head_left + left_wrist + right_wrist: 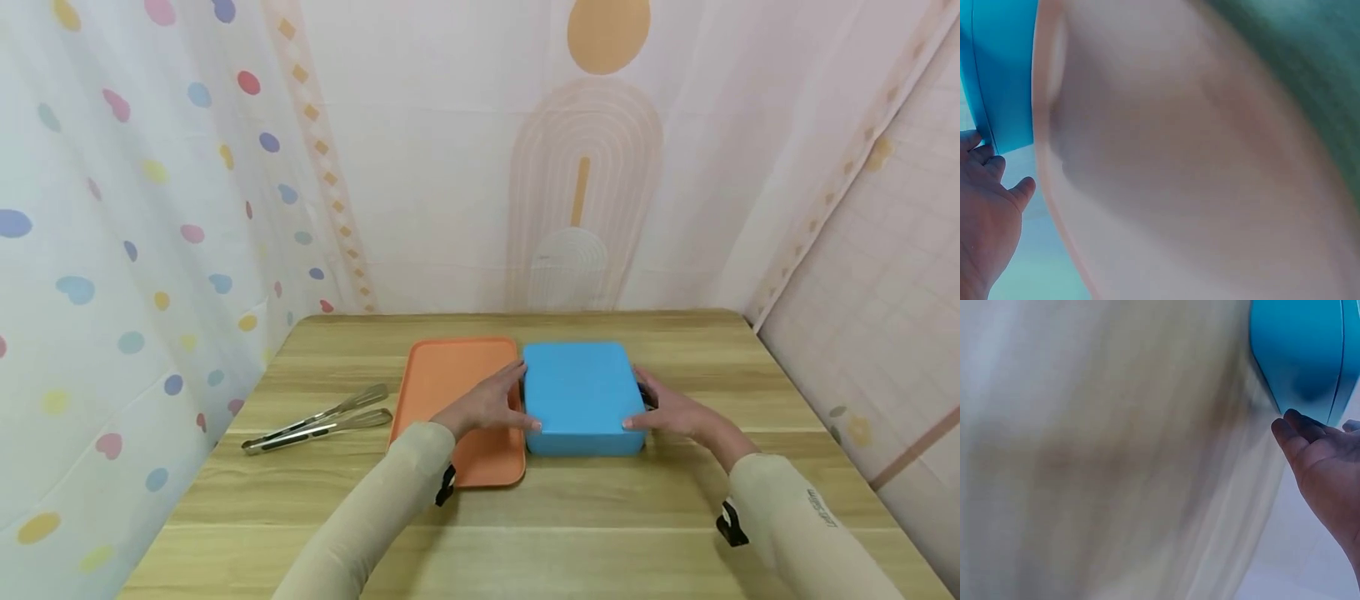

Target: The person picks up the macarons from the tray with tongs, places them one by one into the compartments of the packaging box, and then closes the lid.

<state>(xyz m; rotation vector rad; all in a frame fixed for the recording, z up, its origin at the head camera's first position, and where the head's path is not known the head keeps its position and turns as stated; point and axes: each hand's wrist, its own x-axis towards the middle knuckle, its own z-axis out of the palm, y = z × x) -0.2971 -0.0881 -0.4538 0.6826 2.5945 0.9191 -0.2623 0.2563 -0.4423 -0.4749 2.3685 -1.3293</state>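
Note:
Between my two hands sits a blue box point(581, 387), boxy with rounded corners; a seam runs around its side in both wrist views. My left hand point(489, 404) grips its left side, thumb at the front top edge and fingers further back. On the opposite side my right hand point(671, 412) holds it, the thumb on the front right top edge and the other fingers along the side, partly hidden. A dark part point(647, 396) shows between the box and the right palm; I cannot tell what it is.
An orange tray point(446, 367) lies left of the box, under my left wrist. Further left, metal tongs point(322, 431) lie spread on the wood-grain table point(600, 533). Patterned curtains point(435, 167) hang behind and at both sides.

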